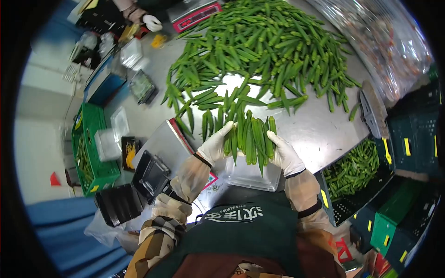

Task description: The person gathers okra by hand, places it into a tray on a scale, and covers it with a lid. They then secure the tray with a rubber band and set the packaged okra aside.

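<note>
Between my two white-gloved hands is a bunch of okra pods (251, 140), lined up side by side and roughly upright in view. My left hand (215, 145) grips the bunch from its left side, fingers partly hidden behind the pods. On the other side my right hand (284, 153) presses in with its thumb in front. Just below the bunch sits a clear plastic tray (254, 177), partly covered by it. Beyond my hands a large heap of loose okra (264, 51) spreads over the steel table (320, 139), with a few pods lying near my left hand.
Left of me are a scale (163, 139), black trays (150, 169) and a green crate (95, 153) with okra. A dark crate of okra (354, 169) stands at right, below a bag of packaging (380, 41). Another person's gloved hand (152, 22) shows at the far left, near a red scale (197, 17).
</note>
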`<state>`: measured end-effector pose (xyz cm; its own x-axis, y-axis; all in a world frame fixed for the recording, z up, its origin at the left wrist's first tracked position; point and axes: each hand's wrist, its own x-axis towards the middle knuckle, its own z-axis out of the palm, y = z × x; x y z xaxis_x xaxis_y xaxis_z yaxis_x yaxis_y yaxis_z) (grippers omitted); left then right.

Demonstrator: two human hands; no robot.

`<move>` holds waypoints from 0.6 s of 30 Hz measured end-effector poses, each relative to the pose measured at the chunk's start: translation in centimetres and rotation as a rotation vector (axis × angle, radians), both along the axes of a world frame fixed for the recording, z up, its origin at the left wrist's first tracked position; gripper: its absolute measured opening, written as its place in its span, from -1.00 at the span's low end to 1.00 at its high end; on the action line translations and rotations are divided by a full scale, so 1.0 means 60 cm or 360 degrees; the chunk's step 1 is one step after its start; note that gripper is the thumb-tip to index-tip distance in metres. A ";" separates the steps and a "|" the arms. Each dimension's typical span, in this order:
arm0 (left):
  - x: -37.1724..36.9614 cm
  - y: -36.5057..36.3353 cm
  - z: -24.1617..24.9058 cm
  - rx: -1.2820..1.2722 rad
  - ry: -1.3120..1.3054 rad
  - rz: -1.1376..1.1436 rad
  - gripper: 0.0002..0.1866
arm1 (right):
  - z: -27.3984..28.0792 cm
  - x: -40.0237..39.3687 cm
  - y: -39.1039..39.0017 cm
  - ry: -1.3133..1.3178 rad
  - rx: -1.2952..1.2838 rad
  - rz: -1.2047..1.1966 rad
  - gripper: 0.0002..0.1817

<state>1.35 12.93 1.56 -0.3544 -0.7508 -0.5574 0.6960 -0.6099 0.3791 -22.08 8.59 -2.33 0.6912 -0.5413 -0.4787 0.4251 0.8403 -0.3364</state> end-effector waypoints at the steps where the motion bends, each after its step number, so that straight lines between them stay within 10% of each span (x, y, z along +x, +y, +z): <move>1: 0.009 0.012 0.007 -0.0007 0.0004 0.0061 -0.48 | 0.018 0.015 0.002 -0.0027 0.0031 0.0026 -0.56; 11: 0.184 0.175 0.077 -0.0388 -0.0018 0.0207 -0.32 | 0.102 0.226 0.108 -0.0088 -0.0025 0.0233 -0.56; 18: 0.359 0.334 0.191 -0.0382 -0.0761 0.0085 -0.27 | 0.129 0.459 0.289 -0.0092 -0.0420 0.0131 -0.58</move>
